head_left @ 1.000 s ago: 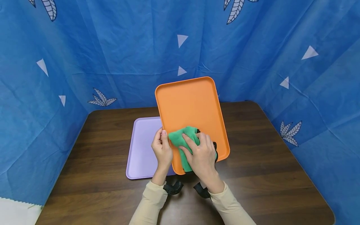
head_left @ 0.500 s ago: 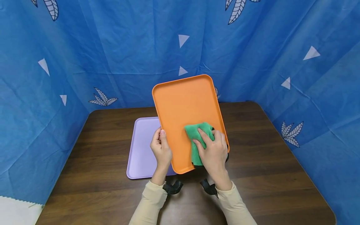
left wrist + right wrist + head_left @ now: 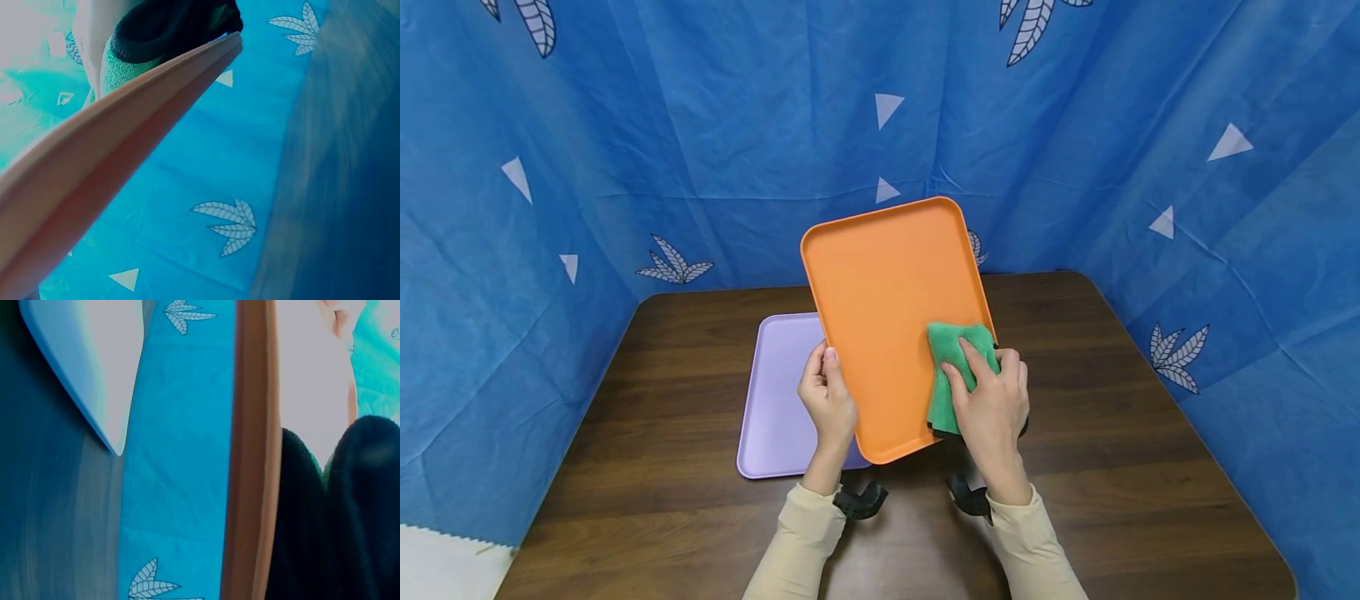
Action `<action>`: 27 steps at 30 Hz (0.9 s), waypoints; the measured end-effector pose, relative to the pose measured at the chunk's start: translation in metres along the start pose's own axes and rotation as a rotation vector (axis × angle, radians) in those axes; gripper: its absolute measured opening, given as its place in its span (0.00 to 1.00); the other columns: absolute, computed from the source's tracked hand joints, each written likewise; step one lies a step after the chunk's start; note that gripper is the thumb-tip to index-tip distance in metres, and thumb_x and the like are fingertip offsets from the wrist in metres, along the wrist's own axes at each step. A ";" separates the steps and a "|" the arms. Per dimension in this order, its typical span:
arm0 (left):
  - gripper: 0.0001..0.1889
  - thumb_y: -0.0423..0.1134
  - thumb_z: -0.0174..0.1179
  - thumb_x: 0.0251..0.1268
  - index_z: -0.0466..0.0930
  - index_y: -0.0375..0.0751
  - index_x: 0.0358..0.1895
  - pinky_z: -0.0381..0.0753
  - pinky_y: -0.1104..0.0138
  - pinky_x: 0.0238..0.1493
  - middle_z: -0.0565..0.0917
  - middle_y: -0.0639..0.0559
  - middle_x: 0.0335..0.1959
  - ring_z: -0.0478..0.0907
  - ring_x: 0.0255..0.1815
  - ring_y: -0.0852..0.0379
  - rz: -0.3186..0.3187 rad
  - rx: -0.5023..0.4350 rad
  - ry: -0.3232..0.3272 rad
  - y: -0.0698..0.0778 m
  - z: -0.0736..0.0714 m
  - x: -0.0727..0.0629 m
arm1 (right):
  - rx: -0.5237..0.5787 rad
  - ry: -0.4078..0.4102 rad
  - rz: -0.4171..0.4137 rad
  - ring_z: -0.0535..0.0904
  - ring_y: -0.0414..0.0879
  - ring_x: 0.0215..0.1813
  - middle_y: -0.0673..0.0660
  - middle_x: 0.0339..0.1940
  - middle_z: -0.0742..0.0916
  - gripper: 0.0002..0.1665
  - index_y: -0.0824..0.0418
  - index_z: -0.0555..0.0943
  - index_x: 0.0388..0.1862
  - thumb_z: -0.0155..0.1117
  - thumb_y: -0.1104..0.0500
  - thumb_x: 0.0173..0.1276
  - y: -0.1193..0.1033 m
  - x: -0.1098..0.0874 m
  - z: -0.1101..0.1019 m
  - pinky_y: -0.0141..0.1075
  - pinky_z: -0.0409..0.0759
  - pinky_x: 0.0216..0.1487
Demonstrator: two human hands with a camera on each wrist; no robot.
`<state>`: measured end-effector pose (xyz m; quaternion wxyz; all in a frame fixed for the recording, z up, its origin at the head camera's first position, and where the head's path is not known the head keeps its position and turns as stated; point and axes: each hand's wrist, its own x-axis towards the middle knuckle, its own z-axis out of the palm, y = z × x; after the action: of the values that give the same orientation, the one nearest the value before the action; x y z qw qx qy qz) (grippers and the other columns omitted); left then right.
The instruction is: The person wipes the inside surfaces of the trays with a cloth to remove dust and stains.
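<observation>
An orange tray is held up at a tilt over the table, its inner face toward the head camera. My left hand grips its left rim, thumb in front and the other fingers partly hidden behind. At the tray's lower right, my right hand holds a green cloth with dark edging against the surface, the thumb and fingers bunching it. In the left wrist view the tray's edge crosses diagonally, with the cloth above it. The right wrist view shows the cloth's dark folds beside the tray rim.
A lilac tray lies flat on the brown wooden table, partly covered by the orange tray in the head view. Blue curtains with leaf and triangle prints enclose the back and sides. Black straps sit at both wrists.
My right hand has slid the green cloth rightward across the orange tray, from near the left rim to the right rim. The tray has shifted slightly left and up in my left hand.
</observation>
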<state>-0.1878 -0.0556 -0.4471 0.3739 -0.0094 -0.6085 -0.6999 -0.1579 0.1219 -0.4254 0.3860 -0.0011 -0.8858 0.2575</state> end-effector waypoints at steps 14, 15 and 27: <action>0.14 0.28 0.46 0.74 0.78 0.19 0.49 0.74 0.78 0.29 0.80 0.29 0.31 0.74 0.28 0.69 0.001 -0.012 -0.014 0.000 0.003 -0.003 | -0.006 0.015 -0.095 0.73 0.58 0.38 0.66 0.38 0.78 0.26 0.57 0.86 0.52 0.77 0.50 0.54 -0.018 -0.020 0.008 0.46 0.74 0.29; 0.14 0.28 0.46 0.74 0.78 0.19 0.49 0.75 0.78 0.29 0.81 0.30 0.31 0.74 0.28 0.69 0.001 -0.013 -0.015 0.001 0.003 -0.003 | -0.005 0.013 -0.106 0.73 0.57 0.38 0.65 0.38 0.78 0.26 0.56 0.86 0.52 0.78 0.50 0.54 -0.020 -0.022 0.009 0.46 0.74 0.29; 0.15 0.30 0.46 0.75 0.78 0.19 0.49 0.77 0.78 0.28 0.80 0.34 0.28 0.75 0.26 0.69 -0.011 -0.033 -0.023 -0.002 0.003 -0.003 | -0.002 -0.009 -0.215 0.72 0.55 0.36 0.63 0.36 0.79 0.26 0.54 0.86 0.52 0.78 0.49 0.53 -0.040 -0.035 0.014 0.44 0.74 0.29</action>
<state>-0.1881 -0.0520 -0.4493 0.3628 -0.0204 -0.6014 -0.7116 -0.1347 0.0737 -0.4389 0.4075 0.0946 -0.8827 0.2139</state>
